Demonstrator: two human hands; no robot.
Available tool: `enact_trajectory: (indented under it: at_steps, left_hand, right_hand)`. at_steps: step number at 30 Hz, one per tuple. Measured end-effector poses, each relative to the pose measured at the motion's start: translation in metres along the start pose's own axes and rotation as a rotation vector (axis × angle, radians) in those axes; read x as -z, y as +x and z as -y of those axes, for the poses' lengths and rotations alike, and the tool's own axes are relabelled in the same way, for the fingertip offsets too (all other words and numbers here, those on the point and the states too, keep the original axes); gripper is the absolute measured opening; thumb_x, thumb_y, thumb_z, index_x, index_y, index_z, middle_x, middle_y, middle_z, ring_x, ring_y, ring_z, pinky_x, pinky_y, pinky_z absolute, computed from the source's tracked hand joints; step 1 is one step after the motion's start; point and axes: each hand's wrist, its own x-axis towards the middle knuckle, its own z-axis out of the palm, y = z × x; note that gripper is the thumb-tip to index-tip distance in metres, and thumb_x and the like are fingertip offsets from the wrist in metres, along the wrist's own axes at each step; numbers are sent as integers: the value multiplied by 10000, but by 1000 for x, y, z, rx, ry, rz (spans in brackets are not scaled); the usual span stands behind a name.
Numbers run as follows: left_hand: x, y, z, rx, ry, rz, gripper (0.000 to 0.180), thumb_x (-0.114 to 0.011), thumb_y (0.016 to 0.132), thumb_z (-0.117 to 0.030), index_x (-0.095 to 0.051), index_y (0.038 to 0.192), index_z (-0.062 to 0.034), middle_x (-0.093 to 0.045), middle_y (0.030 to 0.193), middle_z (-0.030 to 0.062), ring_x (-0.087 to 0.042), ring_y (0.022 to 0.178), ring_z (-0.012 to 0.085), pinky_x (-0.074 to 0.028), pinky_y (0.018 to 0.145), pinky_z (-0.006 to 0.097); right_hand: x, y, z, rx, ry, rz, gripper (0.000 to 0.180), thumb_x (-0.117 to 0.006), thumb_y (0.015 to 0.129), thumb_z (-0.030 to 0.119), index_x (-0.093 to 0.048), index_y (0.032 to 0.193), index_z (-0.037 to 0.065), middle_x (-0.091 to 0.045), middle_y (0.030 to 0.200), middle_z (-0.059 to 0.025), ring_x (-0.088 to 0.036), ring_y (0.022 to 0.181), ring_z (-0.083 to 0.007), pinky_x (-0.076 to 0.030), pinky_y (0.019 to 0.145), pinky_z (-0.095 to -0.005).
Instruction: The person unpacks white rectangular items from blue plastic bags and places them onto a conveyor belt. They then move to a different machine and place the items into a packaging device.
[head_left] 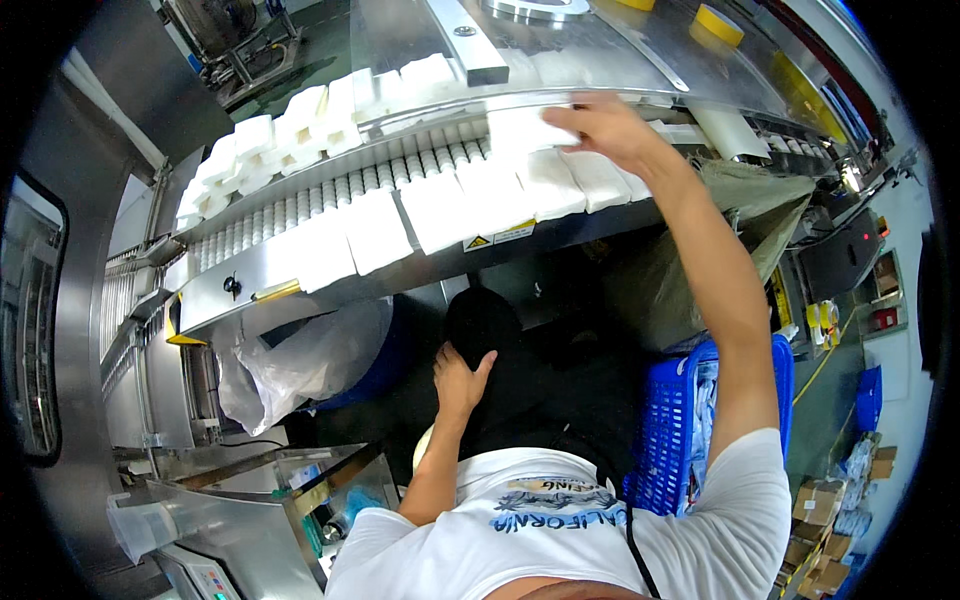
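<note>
My right hand (606, 132) reaches over the conveyor, its fingers and thumb closed on the right edge of a white folded pad (516, 130). Motion blurs the fingertips somewhat. Just below it, a row of similar white pads (437, 212) lies along the conveyor's near ledge, some leaning over its front edge. My left hand (460, 380) rests against my dark-clothed leg, thumb apart from the fingers, with nothing in it.
White rollers (320, 197) run along the conveyor, with stacked white blocks (285, 135) behind them. Under its left part hangs a clear plastic bag (310, 365) in a blue bin. A blue basket (668, 425) stands beside my right side. A metal bench (240, 515) is at lower left.
</note>
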Motion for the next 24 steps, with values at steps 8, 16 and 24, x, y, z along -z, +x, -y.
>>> enact_trajectory:
  at_steps: [8, 16, 24]
  left_hand:
    - [-4, 15, 4, -27, -24, 101, 1014, -685, 897, -633, -418, 1448, 174, -507, 1418, 401, -539, 1287, 524, -447, 1108, 511]
    - [-6, 18, 11, 45, -159, 187, 930, -591, 979, -560, -354, 1510, 166, -419, 1509, 404, -404, 1411, 525, -307, 1212, 504]
    - [-13, 17, 0, -32, -107, 175, 928, -579, 981, -572, -337, 1514, 148, -401, 1503, 414, -439, 1363, 537, -336, 1182, 535]
  right_hand:
    - [18, 95, -61, -147, -874, 109, 616, -515, 998, 539, -751, 833, -6, -732, 775, -154, -705, 755, -297, -570, 799, -432]
    - [-15, 27, -31, 360, -797, -206, 375, -570, 955, 337, -753, 917, 12, -730, 939, -230, -708, 904, -393, -548, 886, -509]
    - [-66, 95, -26, -55, -880, 219, 690, -558, 948, 636, -757, 1041, -18, -738, 1062, -220, -699, 997, -366, -529, 882, -473]
